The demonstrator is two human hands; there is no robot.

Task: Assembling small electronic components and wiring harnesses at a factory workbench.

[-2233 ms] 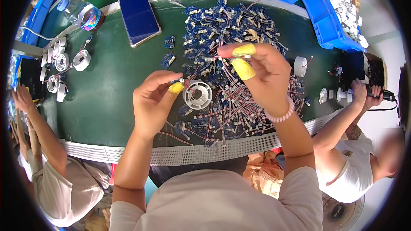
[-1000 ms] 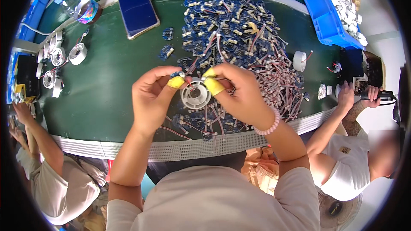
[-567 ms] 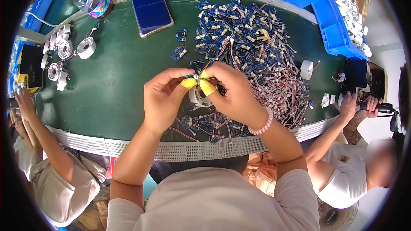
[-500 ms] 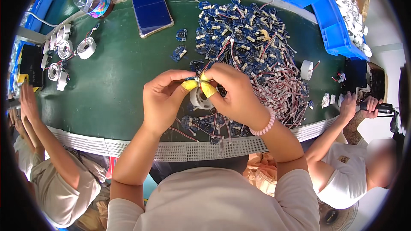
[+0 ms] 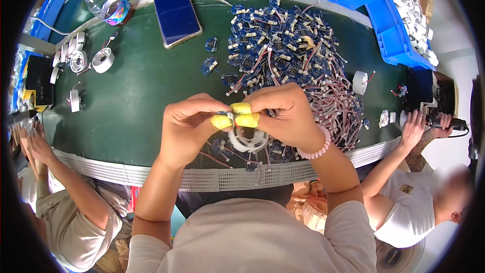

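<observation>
My left hand (image 5: 188,127) is closed in a pinch on a small blue circuit board (image 5: 223,114) with a white connector. Right against it, my right hand (image 5: 285,115) pinches what look like thin wires; the fingertips hide most of them. Yellow tape wraps my right thumb and forefinger and my left thumb. Just under the fingertips hangs a white plastic ring (image 5: 247,142), slightly blurred. Beyond my hands lies a heap of blue circuit boards (image 5: 275,35), whose red, black and white wires (image 5: 328,101) spread toward the right.
A tablet-like device (image 5: 176,12) and a bottle (image 5: 107,5) lie at the back left. White rings (image 5: 103,60) sit at left, another (image 5: 360,83) at right. Blue bins (image 5: 394,30) edge the back right. Co-workers' hands (image 5: 38,144) are at both sides.
My hands have come nearer to me, and the white ring now shows more of its round face. At left, ring parts have gone from the table and the co-worker's hands have drawn back.
</observation>
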